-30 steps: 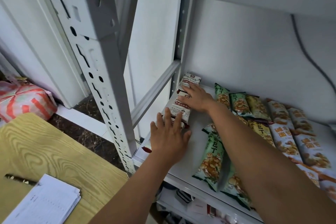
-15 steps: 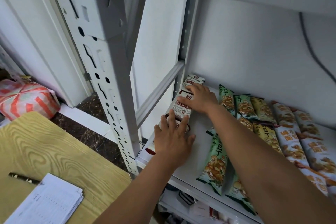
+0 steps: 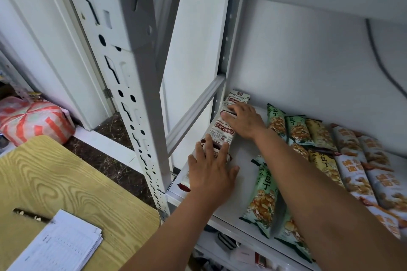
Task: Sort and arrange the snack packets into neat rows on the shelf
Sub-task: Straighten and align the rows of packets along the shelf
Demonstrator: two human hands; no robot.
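Both hands lie flat on the white-and-brown packets (image 3: 222, 133) at the left edge of the shelf (image 3: 242, 156) — the left hand (image 3: 211, 174) on the near one, the right hand (image 3: 244, 121) farther back, fingers (image 3: 224, 150) straight and spread, gripping nothing. I judge they press this column into one straight line (the green packets (image 3: 263, 196) to the right lie less tidy).

Our left hand (image 3: 211, 174) and right hand (image 3: 244, 121) press the red-and-white packets (image 3: 221, 132) nearest the shelf post (image 3: 145, 94) — green packets (image 3: 263, 193) lie farther from it.
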